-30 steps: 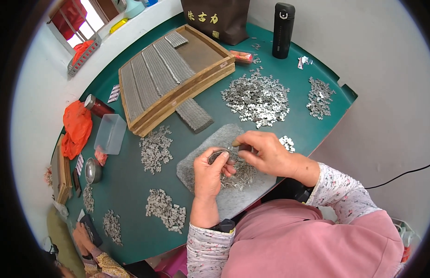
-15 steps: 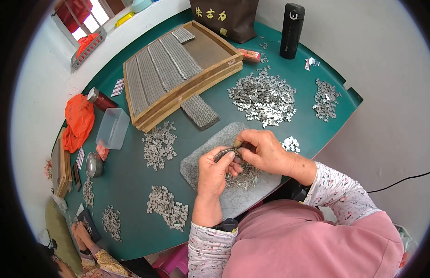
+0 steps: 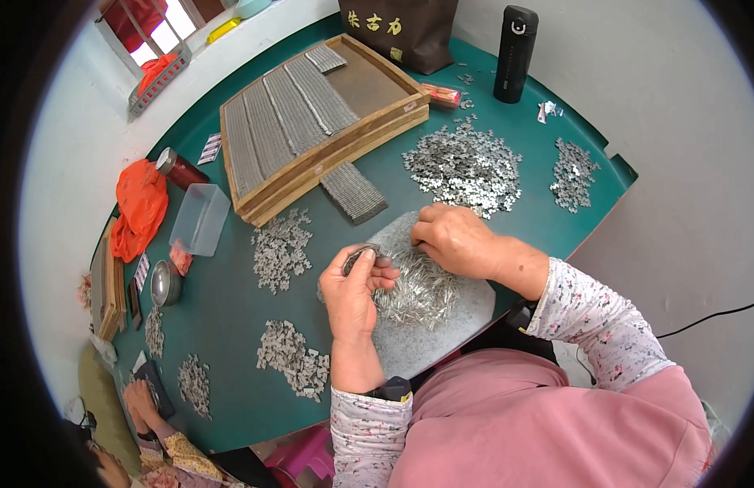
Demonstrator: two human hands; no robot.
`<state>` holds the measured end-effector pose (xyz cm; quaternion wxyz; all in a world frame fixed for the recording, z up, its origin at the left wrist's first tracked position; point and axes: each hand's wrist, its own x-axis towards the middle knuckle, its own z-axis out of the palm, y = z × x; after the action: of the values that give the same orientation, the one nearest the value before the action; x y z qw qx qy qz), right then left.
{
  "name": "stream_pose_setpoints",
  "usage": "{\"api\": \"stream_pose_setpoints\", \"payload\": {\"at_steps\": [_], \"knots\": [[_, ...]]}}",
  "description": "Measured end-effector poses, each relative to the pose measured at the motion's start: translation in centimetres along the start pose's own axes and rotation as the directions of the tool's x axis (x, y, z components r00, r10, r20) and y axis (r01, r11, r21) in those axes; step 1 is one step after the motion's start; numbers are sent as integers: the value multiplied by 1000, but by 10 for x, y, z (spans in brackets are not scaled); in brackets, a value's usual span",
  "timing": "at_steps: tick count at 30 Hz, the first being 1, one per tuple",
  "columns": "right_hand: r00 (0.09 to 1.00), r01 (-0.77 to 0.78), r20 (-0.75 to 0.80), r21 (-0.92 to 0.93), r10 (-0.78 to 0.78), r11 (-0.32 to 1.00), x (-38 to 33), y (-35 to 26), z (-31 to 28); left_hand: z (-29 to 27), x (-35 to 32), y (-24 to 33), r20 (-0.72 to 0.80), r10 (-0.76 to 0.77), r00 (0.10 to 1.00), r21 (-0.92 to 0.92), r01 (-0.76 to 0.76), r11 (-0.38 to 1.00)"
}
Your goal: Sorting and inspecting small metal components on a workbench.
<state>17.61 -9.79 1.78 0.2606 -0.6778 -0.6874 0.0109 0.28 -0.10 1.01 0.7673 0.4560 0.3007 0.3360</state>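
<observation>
Between the thumb and fingers of my left hand is a small dark stack of thin metal plates, held over the left part of a grey felt-like mat. A heap of fine shiny metal pins lies on this mat. My right hand hovers at the heap's far side with its fingers curled down and pressed together; whatever they pinch is hidden. Just beyond it spreads a large pile of small flat metal pieces.
A wooden tray with rows of grey plates stands at the back, a loose plate block beside it. Smaller metal piles dot the green table. A black bottle stands far right. Another person's hands are at lower left.
My hands have parted: the left has moved left and slightly nearer with the stack, while the right has come away from it toward the far side of the pins, uncovering the heap.
</observation>
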Motion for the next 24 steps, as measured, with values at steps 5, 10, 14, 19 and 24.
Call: {"api": "stream_pose_setpoints", "payload": {"at_steps": [5,10,14,19,24], "knots": [[994,91,79,-195,-77,977,3,-4,10,-2,1,-4,26,0,1000,29,0,1000],[988,137,102,-261,-114,955,3,-4,13,2,0,-4,36,3,999,48,-4,999],[982,145,158,-284,-103,948,3,-2,13,4,-1,-6,67,-4,998,69,0,998],[997,-10,75,58,5,998,2,-2,-1,7,-4,-6,98,14,995,152,-29,988],[1000,-1,5,405,0,914,8,-15,-13,7,-5,-9,173,42,984,215,-80,973]]}}
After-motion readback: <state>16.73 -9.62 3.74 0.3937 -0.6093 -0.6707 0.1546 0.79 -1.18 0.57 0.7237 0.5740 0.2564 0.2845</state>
